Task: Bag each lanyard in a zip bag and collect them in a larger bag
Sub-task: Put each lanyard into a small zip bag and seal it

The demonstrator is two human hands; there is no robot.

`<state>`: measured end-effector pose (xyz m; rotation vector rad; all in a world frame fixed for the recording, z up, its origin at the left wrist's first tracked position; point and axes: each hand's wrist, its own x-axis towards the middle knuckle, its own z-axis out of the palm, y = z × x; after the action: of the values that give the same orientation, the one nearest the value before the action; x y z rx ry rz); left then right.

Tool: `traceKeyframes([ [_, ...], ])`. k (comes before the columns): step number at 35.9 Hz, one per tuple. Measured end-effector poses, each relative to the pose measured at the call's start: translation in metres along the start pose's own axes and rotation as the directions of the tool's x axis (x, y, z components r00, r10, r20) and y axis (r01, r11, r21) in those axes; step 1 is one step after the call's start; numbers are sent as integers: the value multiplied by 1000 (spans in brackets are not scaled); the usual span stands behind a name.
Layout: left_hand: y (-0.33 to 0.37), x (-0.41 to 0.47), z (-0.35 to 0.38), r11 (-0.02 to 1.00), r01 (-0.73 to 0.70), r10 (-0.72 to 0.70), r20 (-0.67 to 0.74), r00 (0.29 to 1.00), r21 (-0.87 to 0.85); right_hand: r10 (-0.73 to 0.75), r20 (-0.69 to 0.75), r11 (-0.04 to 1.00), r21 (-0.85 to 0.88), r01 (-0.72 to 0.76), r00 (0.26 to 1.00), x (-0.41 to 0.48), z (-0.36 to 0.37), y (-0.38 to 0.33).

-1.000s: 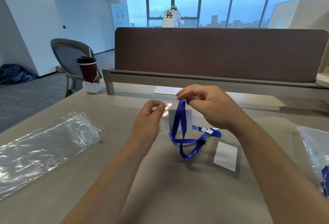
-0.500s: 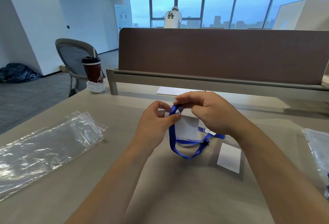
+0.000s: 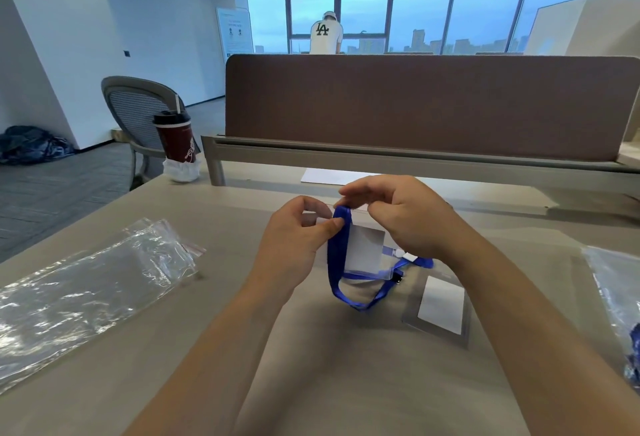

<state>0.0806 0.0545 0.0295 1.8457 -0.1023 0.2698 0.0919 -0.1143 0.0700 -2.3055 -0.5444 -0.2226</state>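
The left grip point(image 3: 298, 241) and the right grip point(image 3: 408, 217) are held up close together over the middle of the worktop point(image 3: 346, 366). Between them is the blue lanyard point(image 3: 334, 262).

The left grip is pinching. Its thumb presses the top of the blue strap against its curled fingers. The right grip is curled too. Its fingertips pinch a thin clear edge just beside the top of the strap.

The strap hangs down from the two grips in a long loop. The bottom of the loop is below both grips, close to the worktop. A white card point(image 3: 365, 250) sits in a clear cover point(image 3: 369, 272) just under the right grip, with the strap in front of its left side. I cannot tell if this cover is a zip bag or a card sleeve.

A flat clear bag point(image 3: 465, 328) with a white card in it lies on the worktop, right of the loop and under the right arm. A big crinkly clear bag point(image 3: 86, 286) lies far to the left. Another clear bag point(image 3: 613, 283) at the right edge has blue things inside.
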Motion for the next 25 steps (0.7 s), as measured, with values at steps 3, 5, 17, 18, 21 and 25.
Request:
traceKeyframes([
  [3,2,-1,0,999,-16,15,-18,1000,-33,0,-10,999,36,0,1000,0,0,2],
  [5,4,0,-2,998,-15,12,-49,999,-55,21,-44,998,66,-18,999,1,2,5],
  [17,31,20,-17,993,40,-59,-176,983,-112,413,81,846,334,-415,907,0,1,17],
  [18,36,22,-18,995,37,-54,-180,982,-97,372,155,868,292,-402,915,-3,2,16],
  [21,48,27,-19,994,33,-52,-188,981,-103,245,329,933,175,-314,912,-9,2,8],
  [25,64,35,-24,989,38,-68,-211,975,-146,191,456,943,161,-291,869,-12,-2,3],
])
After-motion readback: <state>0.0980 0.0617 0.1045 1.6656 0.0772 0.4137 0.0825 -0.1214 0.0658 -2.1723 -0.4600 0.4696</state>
